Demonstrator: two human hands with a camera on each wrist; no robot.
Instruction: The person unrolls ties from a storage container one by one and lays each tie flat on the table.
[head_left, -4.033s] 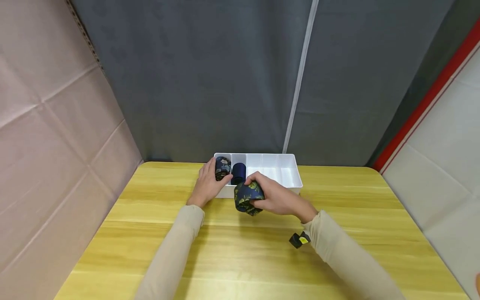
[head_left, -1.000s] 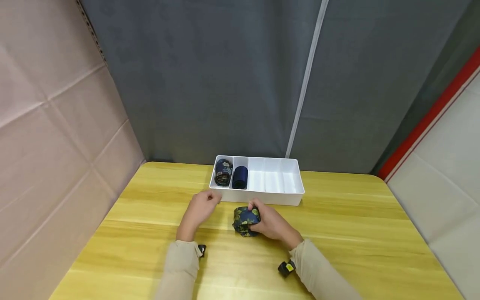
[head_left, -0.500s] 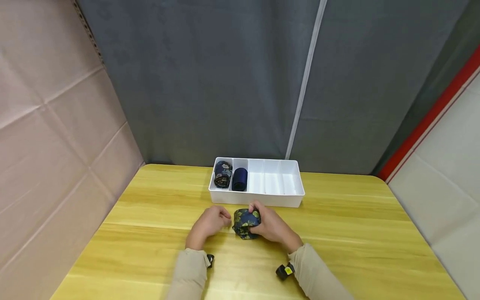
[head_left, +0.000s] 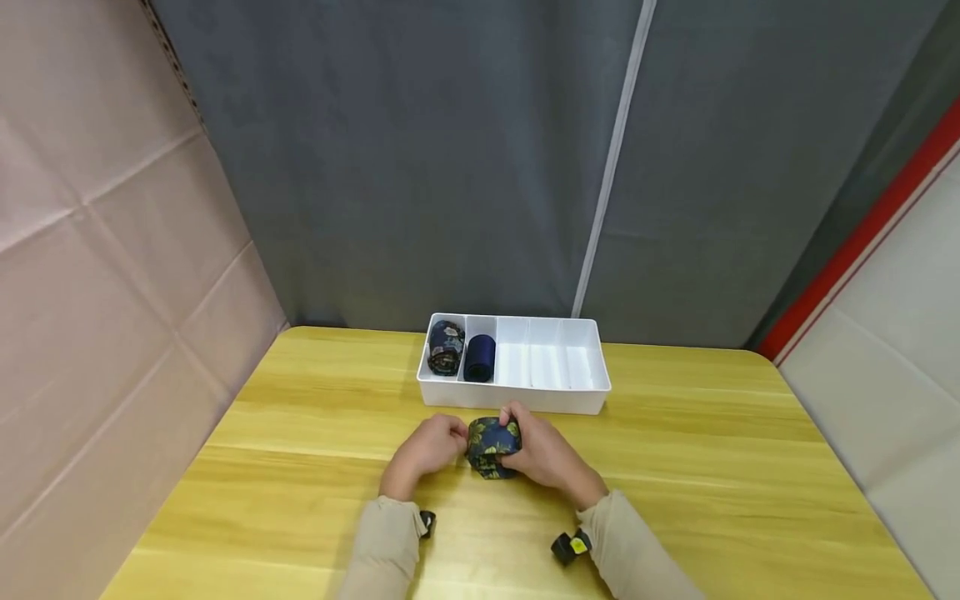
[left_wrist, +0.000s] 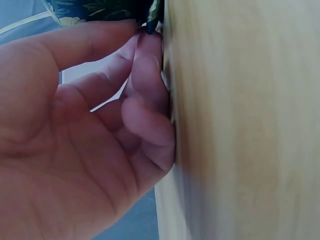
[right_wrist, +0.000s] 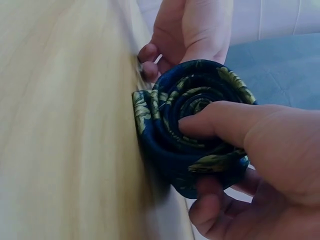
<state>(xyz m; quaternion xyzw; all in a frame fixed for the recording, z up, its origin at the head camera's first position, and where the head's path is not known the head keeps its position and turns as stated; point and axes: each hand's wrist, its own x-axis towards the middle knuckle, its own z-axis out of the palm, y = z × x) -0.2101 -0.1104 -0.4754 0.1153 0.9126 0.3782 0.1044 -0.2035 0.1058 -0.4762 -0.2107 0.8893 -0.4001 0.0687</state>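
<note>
A dark blue necktie with yellow-green flowers (head_left: 491, 435), rolled into a coil, stands on the table in front of the white box. My right hand (head_left: 551, 457) grips it from the right; in the right wrist view the thumb (right_wrist: 215, 120) presses into the coil's centre and the other fingers curl underneath. At the coil's left side is my left hand (head_left: 429, 450), thumb and forefinger pinching the tie's outer edge (left_wrist: 152, 17) close to the tabletop. The other left fingers are curled. The tie's far side is partly hidden by both hands.
Behind the hands stands a white divided box (head_left: 517, 400). Its leftmost compartment holds a dark floral rolled tie (head_left: 446, 346), and a plain navy roll (head_left: 480, 358) lies beside it. A grey curtain (head_left: 420, 167) hangs behind the wooden table (head_left: 712, 450).
The right hand brought the floral tie from the box's front edge down to the table. My left hand left the box, moved right and took hold of the tie's edge.
</note>
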